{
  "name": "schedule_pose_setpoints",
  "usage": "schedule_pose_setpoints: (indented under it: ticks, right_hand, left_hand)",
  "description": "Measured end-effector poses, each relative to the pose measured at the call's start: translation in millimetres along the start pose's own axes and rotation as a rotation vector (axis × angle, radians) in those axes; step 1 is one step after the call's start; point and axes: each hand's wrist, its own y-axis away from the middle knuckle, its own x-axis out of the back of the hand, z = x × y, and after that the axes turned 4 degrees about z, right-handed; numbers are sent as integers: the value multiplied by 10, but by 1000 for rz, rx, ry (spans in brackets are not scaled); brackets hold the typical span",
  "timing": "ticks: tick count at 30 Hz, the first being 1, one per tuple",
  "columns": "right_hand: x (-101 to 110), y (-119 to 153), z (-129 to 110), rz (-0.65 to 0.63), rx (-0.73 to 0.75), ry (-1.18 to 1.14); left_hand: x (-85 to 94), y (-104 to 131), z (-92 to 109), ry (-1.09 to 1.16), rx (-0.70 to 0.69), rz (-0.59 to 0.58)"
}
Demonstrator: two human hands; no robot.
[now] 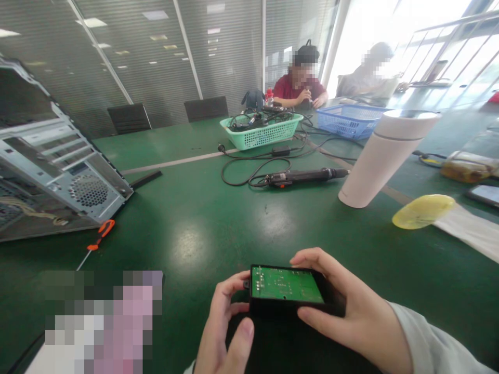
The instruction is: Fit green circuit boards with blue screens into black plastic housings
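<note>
A black plastic case (273, 307) with a green circuit board (286, 284) set in its open top is held just above or on the green table; the gap underneath is too dark to judge. My right hand (351, 311) grips its right end, thumb on the near side and fingers over the far side. At the left end, beside a small black tab (246, 284), the curled fingers of my left hand (228, 322) steady the case, while that thumb sits just off its near corner. Solder points show on the board.
An opened metal computer case (88, 189) stands left, near an orange-handled screwdriver (100, 235). Ahead lie a corded electric screwdriver (304, 177), a green basket (265, 137) of cables and a blue basket (346, 122). A white tumbler (385, 156) stands right. Two people sit at the far side.
</note>
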Motion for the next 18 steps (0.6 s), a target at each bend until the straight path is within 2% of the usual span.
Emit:
schedule_pose_setpoints:
  ticks: [3,8,14,18]
  right_hand:
    - [26,14,-22,22,153,182]
    - [81,-32,-6,-36,431,277]
    - [152,-57,44,-122,405,342]
    - [166,-53,42,-132,436,404]
  left_hand:
    - [-31,9,30,-112,-40,37]
    - [3,-10,95,-244,-163,-63]
    - [57,-42,96,-252,-155,-153]
    - [57,-42,90,-222,-146,-158]
